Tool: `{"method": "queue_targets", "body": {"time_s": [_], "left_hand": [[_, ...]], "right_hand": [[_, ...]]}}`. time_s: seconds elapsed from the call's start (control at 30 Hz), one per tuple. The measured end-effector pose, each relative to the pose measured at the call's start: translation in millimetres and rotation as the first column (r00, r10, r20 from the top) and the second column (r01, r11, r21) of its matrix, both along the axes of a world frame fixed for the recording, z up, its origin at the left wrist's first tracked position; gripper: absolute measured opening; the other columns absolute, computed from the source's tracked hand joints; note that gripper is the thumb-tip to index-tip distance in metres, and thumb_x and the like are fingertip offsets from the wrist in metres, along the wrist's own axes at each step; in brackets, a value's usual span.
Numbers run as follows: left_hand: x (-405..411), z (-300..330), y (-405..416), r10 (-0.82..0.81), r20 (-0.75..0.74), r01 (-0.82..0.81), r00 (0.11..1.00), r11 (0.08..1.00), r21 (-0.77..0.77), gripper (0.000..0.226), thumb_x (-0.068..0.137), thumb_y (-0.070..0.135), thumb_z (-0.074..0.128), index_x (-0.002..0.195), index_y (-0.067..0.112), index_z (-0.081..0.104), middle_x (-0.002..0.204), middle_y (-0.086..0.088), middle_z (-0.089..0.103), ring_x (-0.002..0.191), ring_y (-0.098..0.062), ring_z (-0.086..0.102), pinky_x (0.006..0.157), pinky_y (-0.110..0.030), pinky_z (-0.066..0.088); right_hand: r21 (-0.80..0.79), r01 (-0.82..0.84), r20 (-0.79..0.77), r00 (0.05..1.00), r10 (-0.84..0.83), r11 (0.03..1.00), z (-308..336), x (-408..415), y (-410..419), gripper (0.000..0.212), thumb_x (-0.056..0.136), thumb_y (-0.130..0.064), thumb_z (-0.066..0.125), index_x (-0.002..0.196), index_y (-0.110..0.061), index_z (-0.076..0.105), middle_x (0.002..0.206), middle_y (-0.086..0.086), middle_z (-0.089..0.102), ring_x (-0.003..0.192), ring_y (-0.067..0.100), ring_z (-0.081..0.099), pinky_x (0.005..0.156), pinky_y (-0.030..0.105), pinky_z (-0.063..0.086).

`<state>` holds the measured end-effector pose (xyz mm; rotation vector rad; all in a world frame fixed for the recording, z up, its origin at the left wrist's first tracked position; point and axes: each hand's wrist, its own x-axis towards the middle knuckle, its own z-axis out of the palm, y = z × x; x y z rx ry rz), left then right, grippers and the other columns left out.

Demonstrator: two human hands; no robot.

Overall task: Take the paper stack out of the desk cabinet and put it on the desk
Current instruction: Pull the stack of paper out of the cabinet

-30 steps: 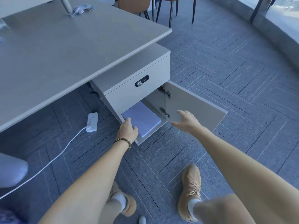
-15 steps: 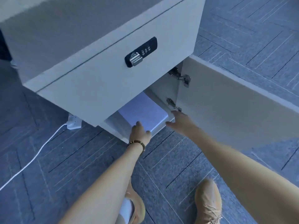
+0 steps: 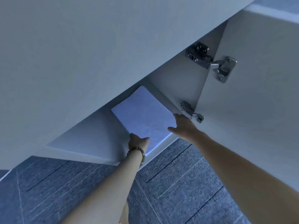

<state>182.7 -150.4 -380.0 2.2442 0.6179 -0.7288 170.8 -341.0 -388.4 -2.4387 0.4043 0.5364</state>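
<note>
A white paper stack (image 3: 143, 112) lies flat on the floor of the open desk cabinet (image 3: 90, 141). My left hand (image 3: 137, 141), with a bead bracelet on the wrist, rests on the stack's near left corner, thumb on top. My right hand (image 3: 183, 126) touches the stack's right edge, fingers spread along it and thumb lying on the top sheet. Whether either hand's fingers curl under the stack is hidden. The desk top is out of view.
The drawer front (image 3: 97, 54) fills the upper frame just above the opening. The cabinet door (image 3: 258, 102) stands swung open on the right, on two metal hinges (image 3: 212, 62) (image 3: 191, 111). Blue-grey carpet tiles (image 3: 178, 183) cover the floor below.
My head has dropped much closer to the cabinet. My right hand moved from the door's lower hinge onto the stack's right edge. My left hand stays at the near corner.
</note>
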Motion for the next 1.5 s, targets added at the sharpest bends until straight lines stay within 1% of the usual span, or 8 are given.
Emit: {"method": "queue_targets", "body": {"time_s": [0.2,0.4,0.63,0.83,1.07,1.23,1.4,1.5], "left_hand": [[11,-27,4,0.097,-0.016,-0.095,0.995,0.988,0.119,0.064,0.075,0.027,0.065,0.129,-0.003,0.049,0.129,-0.019,0.058,0.112,-0.034,0.061,0.086,-0.041,0.056],[11,-33,-2,0.254,-0.008,-0.254,0.967,0.966,0.052,0.067,0.087,0.017,0.055,0.148,0.001,0.032,0.149,-0.018,0.041,0.131,-0.035,0.047,0.102,-0.037,0.042],[-12,-44,-4,0.262,0.027,-0.264,0.965,0.958,0.111,0.036,0.08,0.005,0.053,0.111,-0.012,0.056,0.114,-0.019,0.063,0.107,-0.034,0.064,0.084,-0.039,0.055],[-32,-44,-13,0.249,0.048,-0.253,0.967,0.959,0.125,0.059,0.085,0.01,0.053,0.139,-0.006,0.038,0.14,-0.022,0.045,0.126,-0.036,0.049,0.103,-0.044,0.045],[-69,-36,-24,0.234,0.052,-0.239,0.971,0.963,0.126,0.057,0.094,0.023,0.055,0.142,-0.002,0.038,0.146,-0.024,0.036,0.132,-0.038,0.038,0.097,-0.048,0.045],[-101,-43,-27,0.328,0.081,-0.331,0.941,0.943,0.027,0.073,0.086,0.028,0.069,0.143,0.001,0.033,0.148,-0.021,0.025,0.125,-0.04,0.042,0.094,-0.052,0.049],[-94,-43,-23,0.469,0.074,-0.469,0.88,0.883,-0.024,0.086,0.078,0.027,0.08,0.142,-0.003,0.032,0.139,-0.024,0.03,0.109,-0.042,0.056,0.089,-0.047,0.053],[-89,-44,-21,0.48,0.041,-0.481,0.876,0.877,0.005,0.082,0.075,0.028,0.081,0.136,-0.006,0.038,0.132,-0.024,0.044,0.106,-0.039,0.057,0.088,-0.044,0.053]], "right_hand": [[-0.063,-0.05,-0.104,0.994,0.043,0.997,-37,20,0,0.09,0.094,-0.052,0.054,0.157,-0.008,0.007,0.161,0.021,0.016,0.148,0.041,0.017,0.112,0.051,0.033],[-0.083,0.076,-0.125,0.988,-0.086,0.994,-45,24,3,0.049,0.104,-0.034,0.041,0.142,-0.003,0.039,0.151,0.019,0.035,0.138,0.037,0.033,0.109,0.05,0.038],[0.005,0.242,-0.001,0.97,-0.242,0.97,-58,-11,-4,0.025,0.096,-0.013,0.053,0.117,-0.004,0.064,0.119,0.022,0.059,0.098,0.034,0.061,0.075,0.034,0.049],[0.242,0.457,0.004,0.882,-0.472,0.856,-56,-30,-11,0.031,0.092,-0.003,0.058,0.121,-0.006,0.067,0.117,0.014,0.062,0.06,0.012,0.052,0.042,0.018,0.039],[0.294,0.5,-0.163,0.866,-0.472,0.815,-44,-53,-25,0.025,0.083,0.003,0.059,0.099,-0.014,0.068,0.1,0.015,0.069,0.089,0.031,0.064,0.068,0.031,0.042],[0.335,0.491,-0.421,0.841,-0.339,0.804,-43,-78,-32,0.042,0.081,-0.004,0.06,0.123,-0.009,0.054,0.105,0.011,0.061,0.102,0.03,0.058,0.086,0.04,0.046],[0.429,0.462,-0.35,0.877,-0.329,0.776,-46,-65,-25,0.043,0.077,-0.033,0.08,0.11,-0.01,0.066,0.108,0.008,0.072,0.099,0.028,0.068,0.087,0.045,0.054],[0.438,0.449,-0.304,0.889,-0.342,0.779,-44,-60,-22,0.051,0.074,-0.018,0.085,0.119,-0.007,0.064,0.112,0.01,0.071,0.101,0.027,0.067,0.083,0.036,0.051]]}}
